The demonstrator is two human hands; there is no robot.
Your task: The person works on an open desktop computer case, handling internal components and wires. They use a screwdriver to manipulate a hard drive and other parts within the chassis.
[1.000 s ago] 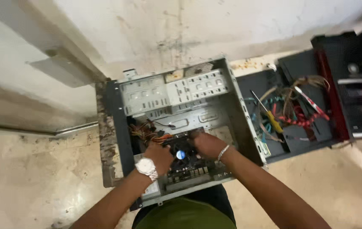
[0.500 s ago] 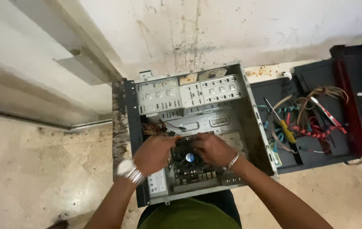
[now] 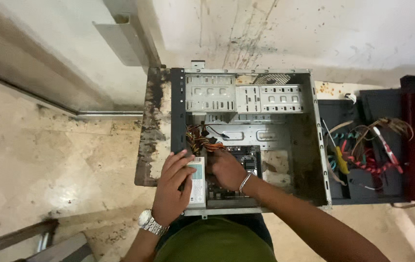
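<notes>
Inside the open computer case (image 3: 246, 97), the left hand (image 3: 173, 187) rests spread on the power supply (image 3: 196, 187) while the right hand (image 3: 224, 170) grips the orange cables (image 3: 207, 140).

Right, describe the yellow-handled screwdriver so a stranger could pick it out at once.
Start at the open metal computer case in the middle of the floor. Just right of it lies a dark panel strewn with cables. The screwdriver lies at the panel's left edge, the only yellow-handled thing beside the red cables.

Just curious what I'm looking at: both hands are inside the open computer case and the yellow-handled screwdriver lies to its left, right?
Not quite. In the head view the yellow-handled screwdriver lies to the right of the open computer case, among loose cables. The left hand and right hand are indeed at the case.
</notes>
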